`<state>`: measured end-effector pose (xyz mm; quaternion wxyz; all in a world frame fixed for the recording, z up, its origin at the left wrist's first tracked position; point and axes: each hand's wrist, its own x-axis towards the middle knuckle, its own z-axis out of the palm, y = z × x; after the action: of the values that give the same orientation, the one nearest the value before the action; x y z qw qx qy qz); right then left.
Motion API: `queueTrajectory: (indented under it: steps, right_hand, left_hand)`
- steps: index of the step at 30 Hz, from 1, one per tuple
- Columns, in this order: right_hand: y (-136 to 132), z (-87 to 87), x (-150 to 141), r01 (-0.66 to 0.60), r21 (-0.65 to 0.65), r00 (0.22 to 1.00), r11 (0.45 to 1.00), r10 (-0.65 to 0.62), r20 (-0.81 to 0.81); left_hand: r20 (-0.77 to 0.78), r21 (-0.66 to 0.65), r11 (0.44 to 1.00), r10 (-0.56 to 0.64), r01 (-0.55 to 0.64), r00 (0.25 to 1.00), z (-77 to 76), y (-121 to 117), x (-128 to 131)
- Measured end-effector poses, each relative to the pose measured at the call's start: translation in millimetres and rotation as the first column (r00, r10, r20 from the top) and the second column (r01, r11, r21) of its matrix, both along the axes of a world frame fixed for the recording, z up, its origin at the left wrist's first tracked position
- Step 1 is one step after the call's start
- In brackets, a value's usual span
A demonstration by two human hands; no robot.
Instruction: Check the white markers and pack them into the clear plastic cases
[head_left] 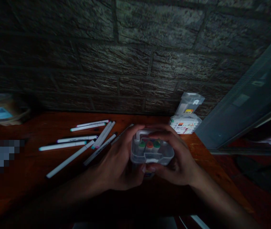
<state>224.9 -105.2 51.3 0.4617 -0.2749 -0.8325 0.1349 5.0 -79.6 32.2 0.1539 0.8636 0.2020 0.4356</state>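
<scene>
Left hand and right hand both grip a clear plastic case — one hand on either side, thumbs at its near side. Green and orange-red caps show through the plastic between the hands. Left of the left hand, loose white markers lie on the worktop, some touching. Beyond the right hand stands a white-labelled case — a taller clear container behind it. Well left of the left hand: a drink cup.
</scene>
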Motion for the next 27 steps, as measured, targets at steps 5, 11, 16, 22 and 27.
queueTrajectory:
  steps: [5, 11, 16, 22, 27]
  right_hand:
    - [-1, -0.4, 1, -0.007, 0.016, 1.0, 1.0, 0.007, 0.014]
    - [-3, -0.5, 1, -0.03, 0.006, 1.0, 1.0, 0.03, 0.002]
    - [-3, -0.9, 1, -0.033, -0.009, 0.999, 0.999, 0.033, -0.008]
    - [0, -3.5, 1, -0.068, 0.003, 0.997, 0.998, 0.068, -0.046]
    - [2, -10.4, 6, -0.137, -0.133, 0.986, 0.982, 0.122, -0.113]
  left_hand:
    - [-0.01, 0.021, 1.0, -0.014, 0.015, 1.0, -3.1, 2, -2]
    - [-0.003, 0.008, 1.0, -0.004, 0.004, 1.0, -2.1, 1, -2]
    - [0.012, 0.015, 1.0, 0.003, -0.003, 1.0, -4.1, 1, -1]
    - [0.046, 0.05, 0.998, -0.03, 0.028, 0.998, -11.0, 4, -2]
    - [0.034, -0.038, 0.997, -0.069, 0.07, 0.997, -15.6, 7, -6]
